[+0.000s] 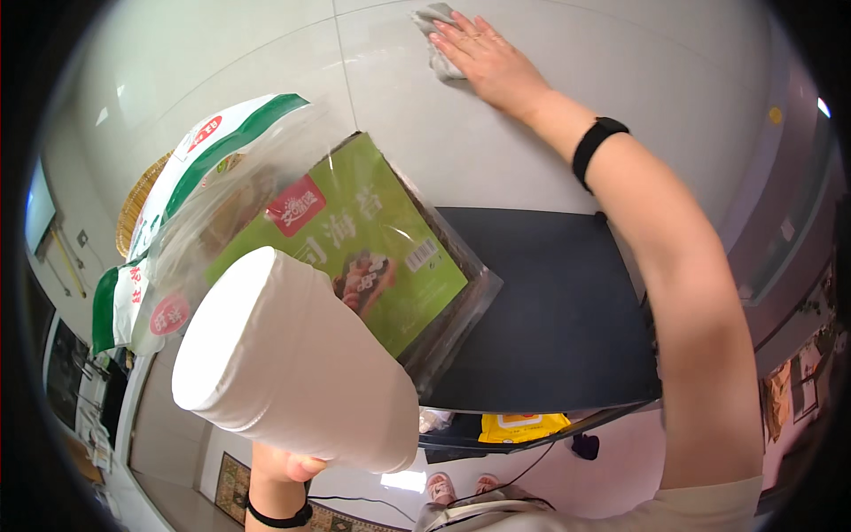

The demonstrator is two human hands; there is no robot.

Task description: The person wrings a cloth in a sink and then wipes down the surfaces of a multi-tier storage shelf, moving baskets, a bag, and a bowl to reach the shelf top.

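Observation:
My right hand (495, 63) lies flat on a folded grey cloth (447, 66), pressing it to the glossy white tiled wall (379, 100). Close to the camera, my left hand (299, 465) is at the underside of a large white cylindrical object with a smooth cover (319, 366); most of its fingers are hidden behind it, and its exact hold is partly out of sight. Beyond the white object a clear plastic pack of sushi seaweed with a green label (399, 292) rests on a dark tabletop (552, 299). Green-and-white plastic packaging (219, 153) lies beside it.
A wicker basket (136, 206) is behind the packaging at left. Below the dark top, a shelf holds a yellow pack of wipes (522, 427). Black cables run across the floor near my feet (442, 487). A patterned mat (233, 482) lies at lower left.

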